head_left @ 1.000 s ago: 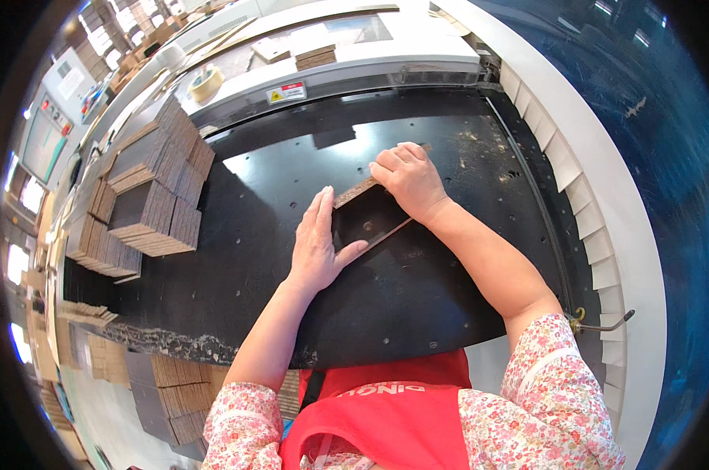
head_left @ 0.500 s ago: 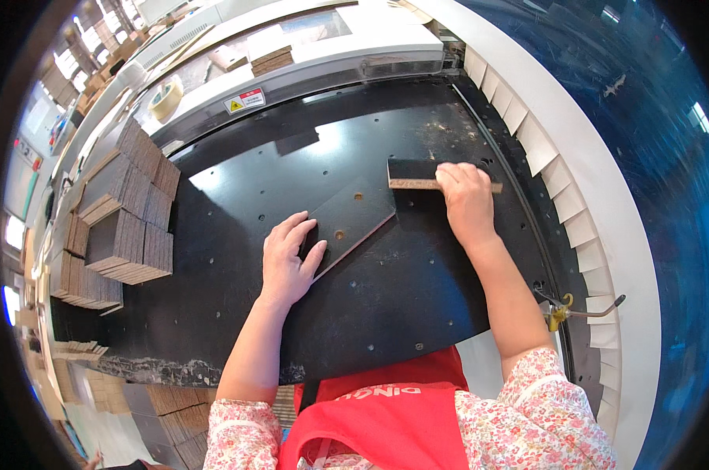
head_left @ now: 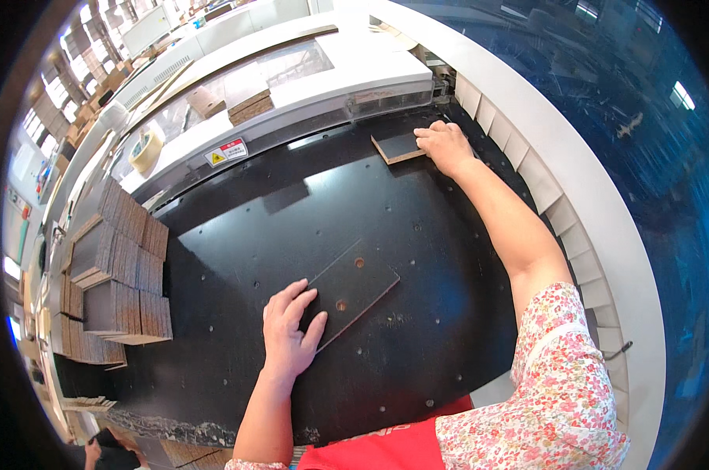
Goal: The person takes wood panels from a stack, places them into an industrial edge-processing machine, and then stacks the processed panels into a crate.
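Observation:
A flat dark panel [head_left: 370, 283] with two brown-edged holes lies on the black table [head_left: 253, 376]. My left hand [head_left: 289, 333] grips its near left end, fingers curled toward the far edge and thumb apart on top. The palm hides that end. Farther off, at the table's far right, my right hand [head_left: 446, 147] is closed on the right end of a small dark-faced board [head_left: 397, 147] with a brown pressed-wood edge. That board lies near the table's far rail, its right end hidden by my fingers.
Stacks of dark-faced boards [head_left: 123, 262] stand along the left side. Beyond the table is a white machine beam [head_left: 331, 82] carrying a tape roll [head_left: 145, 150] and a few boards [head_left: 249, 108]. A pleated white cover [head_left: 538, 188] curves along the right. At lower left, another person's hand [head_left: 94, 453] shows.
My right hand has carried the small board away from me, toward the far rail, and turned it so its dark face shows more. My left hand stays on the panel. The view has shifted.

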Available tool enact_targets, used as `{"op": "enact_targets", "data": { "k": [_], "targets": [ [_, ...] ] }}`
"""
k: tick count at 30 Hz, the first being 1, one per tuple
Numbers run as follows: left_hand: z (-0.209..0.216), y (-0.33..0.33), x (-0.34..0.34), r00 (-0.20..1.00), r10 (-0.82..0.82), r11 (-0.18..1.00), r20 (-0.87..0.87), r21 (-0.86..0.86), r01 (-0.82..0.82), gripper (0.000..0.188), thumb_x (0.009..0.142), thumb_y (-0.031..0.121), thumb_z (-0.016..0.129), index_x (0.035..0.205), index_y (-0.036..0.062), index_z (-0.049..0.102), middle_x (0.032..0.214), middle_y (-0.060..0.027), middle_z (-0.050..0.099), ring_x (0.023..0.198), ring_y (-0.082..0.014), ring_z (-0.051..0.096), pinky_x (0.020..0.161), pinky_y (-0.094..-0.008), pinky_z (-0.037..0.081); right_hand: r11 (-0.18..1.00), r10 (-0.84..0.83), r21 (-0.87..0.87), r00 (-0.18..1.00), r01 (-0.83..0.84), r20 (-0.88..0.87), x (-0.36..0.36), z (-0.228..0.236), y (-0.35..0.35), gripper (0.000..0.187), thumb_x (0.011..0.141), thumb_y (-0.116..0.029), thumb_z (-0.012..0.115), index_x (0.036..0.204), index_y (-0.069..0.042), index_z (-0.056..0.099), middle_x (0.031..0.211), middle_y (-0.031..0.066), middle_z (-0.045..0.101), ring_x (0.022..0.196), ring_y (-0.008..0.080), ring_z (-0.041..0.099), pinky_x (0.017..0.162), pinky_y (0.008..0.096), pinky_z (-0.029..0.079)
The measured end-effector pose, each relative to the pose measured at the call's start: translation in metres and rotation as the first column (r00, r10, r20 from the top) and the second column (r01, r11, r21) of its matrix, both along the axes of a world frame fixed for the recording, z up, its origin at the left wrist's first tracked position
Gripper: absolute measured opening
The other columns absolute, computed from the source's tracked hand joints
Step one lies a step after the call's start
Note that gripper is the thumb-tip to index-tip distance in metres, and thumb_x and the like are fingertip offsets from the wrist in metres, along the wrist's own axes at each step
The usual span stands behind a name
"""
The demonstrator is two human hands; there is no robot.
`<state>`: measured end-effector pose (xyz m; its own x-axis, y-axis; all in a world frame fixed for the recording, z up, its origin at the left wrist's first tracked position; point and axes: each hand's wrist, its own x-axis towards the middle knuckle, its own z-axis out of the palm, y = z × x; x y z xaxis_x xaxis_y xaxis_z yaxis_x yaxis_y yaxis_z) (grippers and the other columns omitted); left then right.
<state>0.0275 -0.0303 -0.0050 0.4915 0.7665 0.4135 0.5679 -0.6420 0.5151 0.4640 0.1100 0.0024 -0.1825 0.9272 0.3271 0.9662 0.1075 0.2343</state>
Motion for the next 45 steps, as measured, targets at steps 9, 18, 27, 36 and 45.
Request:
{"op": "enact_targets", "data": {
  "k": [9,18,27,36,45],
  "targets": [
    [0.009,0.003,0.004,0.999,-0.017,0.996,-0.029,-0.091,0.014,0.038,0.077,0.014,0.073,0.113,0.0043,0.066,0.129,-0.0157,0.061,0.115,-0.0349,0.057,0.099,-0.0451,0.042,0.969,-0.236,-0.039,0.964,0.242,0.124,0.031,-0.001,0.054,0.021,0.090,-0.016,0.057,0.102,-0.015,0.074,0.115,0.0026,0.063,0.111,0.0237,0.060,0.089,0.0384,0.054],
    [0.008,0.005,0.003,1.000,-0.015,0.995,-0.015,-0.100,0.013,0.039,0.073,0.011,0.075,0.111,0.0042,0.067,0.128,-0.0166,0.062,0.113,-0.0341,0.058,0.097,-0.0437,0.042,0.777,-0.627,-0.164,0.724,0.608,-0.287,-0.018,-0.001,0.061,0.061,0.092,-0.052,0.058,0.123,0.001,0.063,0.139,0.0232,0.051,0.127,0.0348,0.052,0.104,0.0444,0.041],
    [0.008,0.005,0.003,0.999,-0.033,0.994,-0.008,-0.107,0.032,0.039,0.075,0.014,0.075,0.112,0.0045,0.067,0.129,-0.0166,0.062,0.114,-0.0340,0.058,0.097,-0.0435,0.042,0.632,-0.775,-0.378,0.542,0.676,-0.326,-0.028,0.007,0.086,0.098,0.085,-0.070,0.058,0.141,0.009,0.046,0.153,0.0395,0.024,0.147,0.0456,0.022,0.118,0.0515,0.018],
    [0.008,0.004,0.000,0.999,-0.034,0.994,-0.012,-0.107,0.032,0.040,0.075,0.013,0.076,0.113,0.0047,0.067,0.129,-0.0168,0.062,0.114,-0.0340,0.058,0.097,-0.0436,0.042,0.673,-0.739,-0.342,0.570,0.656,-0.360,-0.029,-0.001,0.089,0.098,0.085,-0.070,0.058,0.142,0.009,0.044,0.152,0.0428,0.022,0.146,0.0504,0.022,0.118,0.0537,0.018],
    [0.006,0.009,0.000,0.998,-0.059,0.995,0.025,-0.084,0.061,0.040,0.077,0.017,0.077,0.115,0.0081,0.067,0.128,-0.0138,0.063,0.114,-0.0322,0.060,0.097,-0.0444,0.043,0.667,-0.741,-0.286,0.574,0.688,-0.347,-0.015,-0.005,0.085,0.097,0.082,-0.073,0.058,0.134,0.008,0.053,0.147,0.0420,0.032,0.142,0.0516,0.028,0.114,0.0557,0.025]
  ]
}}
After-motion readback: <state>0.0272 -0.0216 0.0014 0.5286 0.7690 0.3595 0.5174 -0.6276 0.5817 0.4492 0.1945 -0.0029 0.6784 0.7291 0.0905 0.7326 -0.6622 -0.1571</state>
